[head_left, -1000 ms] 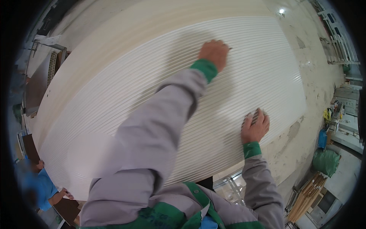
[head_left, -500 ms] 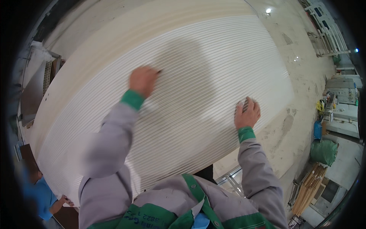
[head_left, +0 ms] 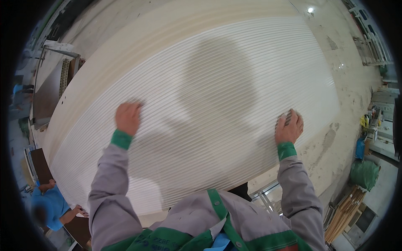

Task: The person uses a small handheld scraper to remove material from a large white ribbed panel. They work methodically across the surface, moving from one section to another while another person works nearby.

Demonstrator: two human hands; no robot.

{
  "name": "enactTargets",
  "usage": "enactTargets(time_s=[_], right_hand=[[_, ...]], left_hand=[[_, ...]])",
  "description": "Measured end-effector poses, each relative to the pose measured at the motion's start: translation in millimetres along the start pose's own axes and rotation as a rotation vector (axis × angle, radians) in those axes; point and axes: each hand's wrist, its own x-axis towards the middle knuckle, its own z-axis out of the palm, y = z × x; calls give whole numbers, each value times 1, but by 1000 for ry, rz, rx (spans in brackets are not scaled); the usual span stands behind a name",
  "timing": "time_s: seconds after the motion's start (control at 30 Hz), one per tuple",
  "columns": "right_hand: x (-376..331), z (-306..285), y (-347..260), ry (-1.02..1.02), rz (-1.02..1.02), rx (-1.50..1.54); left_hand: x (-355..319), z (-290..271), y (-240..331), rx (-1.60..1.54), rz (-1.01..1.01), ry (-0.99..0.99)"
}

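A broad white panel [head_left: 217, 167] with narrow parallel grooves lies in front of me. My left hand [head_left: 127, 118] is over its left part, fingers closed. A small dark edge shows at the fingertips, too blurred to name. On the right part of the panel, my right hand [head_left: 289, 126] has its fingers curled and pressed together against the grooves. Something dark shows between the thumb and fingers, but I cannot make out what it is. Shadows of my head and arms fall across the panel between the two hands.
A person in a blue shirt [head_left: 54, 207] is at the lower left, a hand near the panel's edge. Metal frame bars [head_left: 270, 201] show beneath the panel. Along the right stand a green sack [head_left: 364, 173], leaning wooden strips [head_left: 345, 213] and a blue box [head_left: 360, 148].
My left hand has moved left and nearer to me across the grooves. My right hand keeps about the same place on the panel. The whole view has shifted slightly.
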Motion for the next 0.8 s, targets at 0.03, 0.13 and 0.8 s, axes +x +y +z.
enactTargets(time_s=[0.03,0.13,0.8], right_hand=[[0,2,1,-8,-2,7],[2,6,6,0,-11,-7],[-1,7,9,37,9,-63]], left_hand=[[25,20,25,-27,21,-1],[112,89,108,-131,149,72],[156,112,162,-176,-4,3]])
